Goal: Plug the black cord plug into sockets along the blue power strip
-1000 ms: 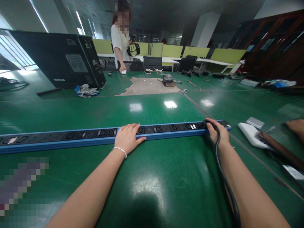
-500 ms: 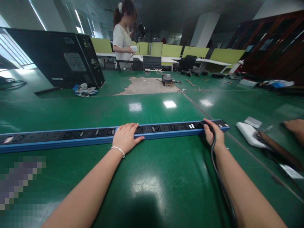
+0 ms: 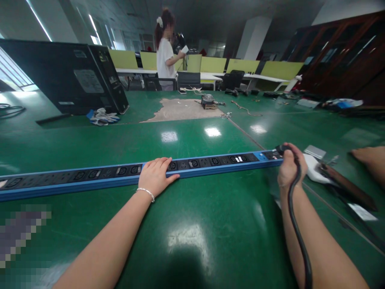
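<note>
A long blue power strip (image 3: 210, 161) with a row of black sockets lies across the table. My left hand (image 3: 155, 175) rests over its middle, fingers on the top and thumb along the front side, gripping it. At the strip's right end, my right hand (image 3: 291, 164) is closed around the black plug of a power cord (image 3: 296, 224). The plug's head points left, over the end of the strip; whether it touches a socket I cannot tell. From that hand the cord runs down along my right forearm.
On the green table (image 3: 210, 212) stand a black computer case (image 3: 75, 80) and work gloves (image 3: 103, 117). A small dark device (image 3: 207, 101) sits farther back. At right lie a white object (image 3: 314, 170) and a brown-handled tool (image 3: 349, 186), near another person's hand (image 3: 369, 160). A person (image 3: 165, 56) stands behind.
My right hand has moved right with the plug, from over the sockets to the strip's end, uncovering a blue section there. My left hand stays on the strip. The person behind has turned.
</note>
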The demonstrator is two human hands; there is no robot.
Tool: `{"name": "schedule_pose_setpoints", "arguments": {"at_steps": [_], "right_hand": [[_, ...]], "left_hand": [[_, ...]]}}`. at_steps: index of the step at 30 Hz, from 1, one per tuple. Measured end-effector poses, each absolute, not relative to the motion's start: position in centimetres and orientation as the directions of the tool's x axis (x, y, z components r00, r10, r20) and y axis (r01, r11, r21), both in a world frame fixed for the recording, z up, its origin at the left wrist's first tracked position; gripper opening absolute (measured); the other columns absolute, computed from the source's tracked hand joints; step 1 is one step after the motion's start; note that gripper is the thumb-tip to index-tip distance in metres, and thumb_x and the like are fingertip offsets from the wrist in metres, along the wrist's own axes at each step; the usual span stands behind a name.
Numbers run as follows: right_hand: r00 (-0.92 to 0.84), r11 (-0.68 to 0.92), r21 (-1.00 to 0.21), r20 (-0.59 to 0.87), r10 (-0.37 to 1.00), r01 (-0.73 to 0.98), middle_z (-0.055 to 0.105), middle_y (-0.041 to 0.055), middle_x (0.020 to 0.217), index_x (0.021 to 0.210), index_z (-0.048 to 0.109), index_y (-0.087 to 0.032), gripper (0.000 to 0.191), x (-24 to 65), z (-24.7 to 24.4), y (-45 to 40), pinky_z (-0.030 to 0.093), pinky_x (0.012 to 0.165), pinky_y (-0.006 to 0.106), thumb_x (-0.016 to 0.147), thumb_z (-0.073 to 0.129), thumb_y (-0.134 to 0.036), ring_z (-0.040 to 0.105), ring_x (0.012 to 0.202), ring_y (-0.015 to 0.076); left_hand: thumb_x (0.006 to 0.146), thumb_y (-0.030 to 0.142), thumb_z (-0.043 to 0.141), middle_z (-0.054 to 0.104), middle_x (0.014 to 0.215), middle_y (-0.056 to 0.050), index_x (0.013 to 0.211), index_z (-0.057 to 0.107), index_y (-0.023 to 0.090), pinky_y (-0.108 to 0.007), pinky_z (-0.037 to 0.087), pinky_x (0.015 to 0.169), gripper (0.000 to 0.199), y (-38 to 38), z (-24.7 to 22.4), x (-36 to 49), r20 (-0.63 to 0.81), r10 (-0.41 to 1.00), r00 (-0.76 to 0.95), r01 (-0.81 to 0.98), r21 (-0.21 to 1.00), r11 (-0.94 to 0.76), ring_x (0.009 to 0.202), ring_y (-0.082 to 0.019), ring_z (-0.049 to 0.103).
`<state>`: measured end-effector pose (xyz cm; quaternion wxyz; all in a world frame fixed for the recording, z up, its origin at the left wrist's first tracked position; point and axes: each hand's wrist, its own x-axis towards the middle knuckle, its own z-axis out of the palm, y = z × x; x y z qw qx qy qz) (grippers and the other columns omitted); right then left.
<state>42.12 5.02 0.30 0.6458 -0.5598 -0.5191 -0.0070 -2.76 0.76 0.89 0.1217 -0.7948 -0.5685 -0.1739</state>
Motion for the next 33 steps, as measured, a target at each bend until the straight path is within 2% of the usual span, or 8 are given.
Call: {"name": "schedule_pose_setpoints", "arguments": {"at_steps": [2, 6, 10, 14, 20, 24, 33], "right_hand": [[0.532, 0.335, -0.744, 0.655, 0.536, 0.578, 0.064, 0.0081, 0.11, 0.112, 0.062, -0.02, 0.04, 42.2, 0.1, 4.8, 0.045, 0.094, 0.044, 0.082, 0.052, -0.045, 0.059, 0.103, 0.0245], [0.48, 0.251, -0.761, 0.592, 0.648, 0.599, 0.068, 0.0063, 0.102, 0.105, 0.066, -0.02, 0.038, 41.9, -0.3, 4.8, 0.047, 0.09, 0.045, 0.079, 0.054, -0.045, 0.062, 0.094, 0.0236], [0.385, 0.164, -0.695, 0.56, 0.733, 0.7, 0.068, 0.0065, 0.097, 0.105, 0.067, -0.021, 0.039, 41.9, 0.1, 5.1, 0.047, 0.088, 0.044, 0.079, 0.052, -0.045, 0.061, 0.092, 0.0247], [0.326, 0.118, -0.613, 0.561, 0.761, 0.781, 0.069, 0.0066, 0.093, 0.103, 0.068, -0.022, 0.037, 41.8, 0.5, 5.0, 0.047, 0.087, 0.043, 0.078, 0.049, -0.043, 0.061, 0.09, 0.0251], [0.269, 0.109, -0.566, 0.541, 0.797, 0.817, 0.068, 0.0067, 0.106, 0.111, 0.065, -0.022, 0.041, 42.5, 0.1, 4.7, 0.044, 0.093, 0.042, 0.079, 0.05, -0.044, 0.059, 0.103, 0.0271], [0.231, 0.11, -0.52, 0.547, 0.805, 0.847, 0.067, 0.0064, 0.107, 0.111, 0.065, -0.024, 0.04, 42.9, 0.0, 4.7, 0.045, 0.092, 0.042, 0.079, 0.05, -0.043, 0.059, 0.102, 0.027], [0.305, 0.094, -0.551, 0.586, 0.751, 0.829, 0.067, 0.0045, 0.108, 0.112, 0.065, -0.026, 0.039, 42.8, -1.2, 4.9, 0.043, 0.095, 0.047, 0.079, 0.052, -0.043, 0.058, 0.105, 0.0279]], "left_hand": [[0.083, 0.06, 0.047, 0.059, 0.125, -0.011, 0.127, 0.05, 0.018, -0.04, 0.036, 0.097, 0.061, 0.8, 0.9, -2.8, 0.418, 0.859, 0.294, 0.946, 0.0, -0.324, 0.115, -0.026, 0.052], [0.083, 0.059, 0.046, 0.059, 0.125, -0.012, 0.126, 0.05, 0.017, -0.04, 0.036, 0.096, 0.061, 0.7, 0.9, -2.7, 0.417, 0.857, 0.302, 0.945, -0.013, -0.326, 0.114, -0.026, 0.052], [0.083, 0.06, 0.046, 0.059, 0.125, -0.011, 0.127, 0.05, 0.019, -0.04, 0.036, 0.096, 0.06, 0.7, 1.0, -2.7, 0.414, 0.86, 0.298, 0.946, -0.006, -0.325, 0.114, -0.026, 0.052], [0.082, 0.059, 0.048, 0.058, 0.125, -0.011, 0.127, 0.05, 0.019, -0.041, 0.036, 0.096, 0.061, 0.7, 1.0, -2.7, 0.412, 0.864, 0.291, 0.945, 0.017, -0.327, 0.115, -0.027, 0.051], [0.083, 0.059, 0.047, 0.059, 0.125, -0.011, 0.127, 0.05, 0.019, -0.04, 0.035, 0.097, 0.059, 0.7, 1.0, -2.7, 0.407, 0.865, 0.294, 0.945, 0.011, -0.326, 0.115, -0.026, 0.052], [0.082, 0.059, 0.047, 0.058, 0.126, -0.011, 0.128, 0.049, 0.02, -0.041, 0.035, 0.097, 0.06, 0.7, 1.0, -2.7, 0.408, 0.866, 0.289, 0.947, 0.012, -0.321, 0.116, -0.027, 0.051], [0.081, 0.061, 0.047, 0.058, 0.126, -0.011, 0.128, 0.049, 0.021, -0.042, 0.036, 0.097, 0.061, 0.8, 1.0, -2.8, 0.391, 0.877, 0.278, 0.95, 0.024, -0.312, 0.116, -0.027, 0.051]]}}
